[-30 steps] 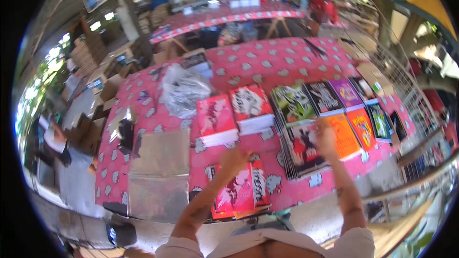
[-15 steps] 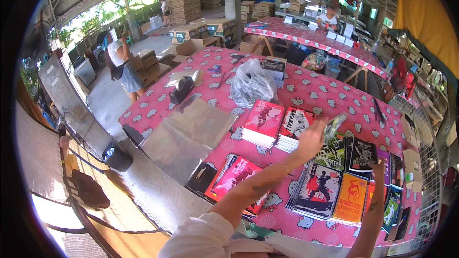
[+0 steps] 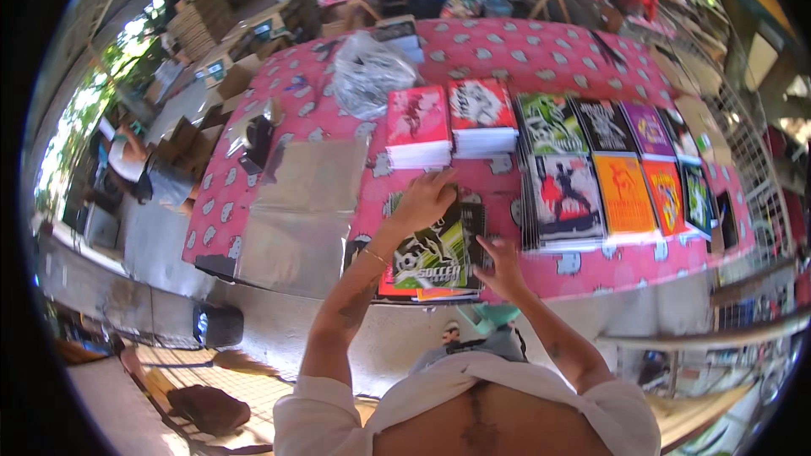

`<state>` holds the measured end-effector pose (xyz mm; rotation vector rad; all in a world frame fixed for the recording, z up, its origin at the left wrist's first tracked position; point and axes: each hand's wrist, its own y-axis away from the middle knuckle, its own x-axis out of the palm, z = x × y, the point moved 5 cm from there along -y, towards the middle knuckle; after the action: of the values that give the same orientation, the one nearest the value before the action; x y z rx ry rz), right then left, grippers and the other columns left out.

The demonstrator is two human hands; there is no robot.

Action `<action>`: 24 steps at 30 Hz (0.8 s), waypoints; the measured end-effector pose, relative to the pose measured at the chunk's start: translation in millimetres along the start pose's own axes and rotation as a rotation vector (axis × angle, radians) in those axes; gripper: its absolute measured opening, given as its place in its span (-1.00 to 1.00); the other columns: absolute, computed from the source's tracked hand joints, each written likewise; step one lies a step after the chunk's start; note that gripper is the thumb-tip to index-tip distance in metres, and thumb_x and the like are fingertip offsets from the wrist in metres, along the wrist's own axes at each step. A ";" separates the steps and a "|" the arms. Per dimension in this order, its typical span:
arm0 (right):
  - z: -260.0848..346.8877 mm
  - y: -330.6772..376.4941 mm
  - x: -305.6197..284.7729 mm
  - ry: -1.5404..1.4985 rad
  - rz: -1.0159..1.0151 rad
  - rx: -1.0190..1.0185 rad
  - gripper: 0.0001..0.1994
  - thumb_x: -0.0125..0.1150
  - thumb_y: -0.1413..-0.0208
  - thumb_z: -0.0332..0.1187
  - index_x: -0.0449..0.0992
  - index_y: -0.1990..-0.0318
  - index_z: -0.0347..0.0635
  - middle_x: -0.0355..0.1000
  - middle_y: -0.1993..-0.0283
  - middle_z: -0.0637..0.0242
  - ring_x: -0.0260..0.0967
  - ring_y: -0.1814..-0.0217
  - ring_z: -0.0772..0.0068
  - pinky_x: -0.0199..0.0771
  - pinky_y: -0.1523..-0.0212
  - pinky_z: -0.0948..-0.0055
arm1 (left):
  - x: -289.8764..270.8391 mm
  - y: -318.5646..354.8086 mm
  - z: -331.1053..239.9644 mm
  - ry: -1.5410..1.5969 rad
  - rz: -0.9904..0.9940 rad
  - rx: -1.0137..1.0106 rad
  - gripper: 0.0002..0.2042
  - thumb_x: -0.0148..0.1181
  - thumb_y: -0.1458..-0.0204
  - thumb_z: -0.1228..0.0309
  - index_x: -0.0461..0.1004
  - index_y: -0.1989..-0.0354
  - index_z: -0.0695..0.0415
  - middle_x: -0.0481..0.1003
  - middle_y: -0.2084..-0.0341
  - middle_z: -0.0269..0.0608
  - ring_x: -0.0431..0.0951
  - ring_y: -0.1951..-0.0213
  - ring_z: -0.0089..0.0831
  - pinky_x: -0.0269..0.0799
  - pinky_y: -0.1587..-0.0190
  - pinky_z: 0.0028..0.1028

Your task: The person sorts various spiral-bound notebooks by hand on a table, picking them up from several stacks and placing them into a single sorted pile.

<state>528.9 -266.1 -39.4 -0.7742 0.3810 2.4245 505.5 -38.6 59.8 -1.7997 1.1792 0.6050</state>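
A green and black notebook with a soccer player [image 3: 432, 255] lies on a small stack at the table's near edge. Along its right side shows the edge of a black notebook [image 3: 475, 218], and red and orange covers peek out below. My left hand [image 3: 422, 201] rests over the stack's far edge, fingers loosely extended. At the right edge, my right hand [image 3: 500, 270] has its fingers apart, touching or almost touching the covers. Beyond stand a pink-red notebook stack [image 3: 417, 122] and a red-and-white one [image 3: 482, 114].
Rows of notebook stacks [image 3: 564, 198] in several colours fill the right side. Clear plastic sheets [image 3: 304, 211] lie at left, near a tape dispenser [image 3: 257, 143]. A crumpled plastic bag [image 3: 372, 76] sits farther back. A person [image 3: 139, 165] stands beyond the table at left.
Both hands have come from the right-hand stacks to the small stack nearer me. The green soccer notebook and a black one now lie there. My view has tilted down and turned right.
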 end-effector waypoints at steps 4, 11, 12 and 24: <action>-55.6 -24.3 -1.4 -0.256 -0.326 0.000 -0.19 0.34 -0.02 -0.28 0.04 -0.41 -0.15 0.08 -0.37 0.00 0.03 -0.38 0.21 0.05 -0.33 0.28 | 17.5 104.7 55.4 -0.284 -0.200 -0.425 -0.36 0.19 -0.07 0.07 0.24 -0.22 0.25 0.37 -0.07 0.22 0.41 -0.05 0.14 0.34 -0.09 -0.10; -38.3 -57.7 54.7 -0.934 -0.111 0.161 -0.10 0.26 -0.09 -0.33 -0.23 -0.47 -0.13 -0.18 -0.51 0.04 -0.17 -0.50 0.29 -0.11 -0.40 0.42 | 63.1 144.4 73.7 0.747 -0.369 -0.789 -0.24 0.37 0.05 0.30 0.14 -0.30 0.33 0.51 0.10 0.07 0.53 0.22 -0.40 0.45 0.15 -0.47; -43.6 -61.7 52.7 -0.944 -0.081 0.174 -0.10 0.25 -0.10 -0.35 -0.25 -0.47 -0.14 -0.19 -0.52 0.06 -0.16 -0.50 0.32 -0.11 -0.39 0.43 | 74.9 138.2 71.5 0.853 -0.376 -0.779 -0.16 0.36 0.10 0.40 0.03 -0.37 0.28 0.51 0.09 -0.01 0.53 0.23 -0.40 0.47 0.19 -0.43; -14.8 -3.9 -225.3 -0.271 -0.375 -0.464 -0.31 0.17 -0.18 -0.18 0.06 -0.40 -0.20 0.04 -0.44 0.04 -0.09 -0.51 0.15 -0.03 -0.42 0.24 | 74.5 53.7 36.5 -0.104 -0.345 -0.427 -0.30 0.19 0.00 0.48 0.04 -0.34 0.33 0.36 -0.08 0.17 0.47 0.00 -0.14 0.41 -0.05 -0.31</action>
<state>690.1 -364.8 84.1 -0.6195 -0.4122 2.2305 491.6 -51.3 -37.2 -2.2352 0.6764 0.7733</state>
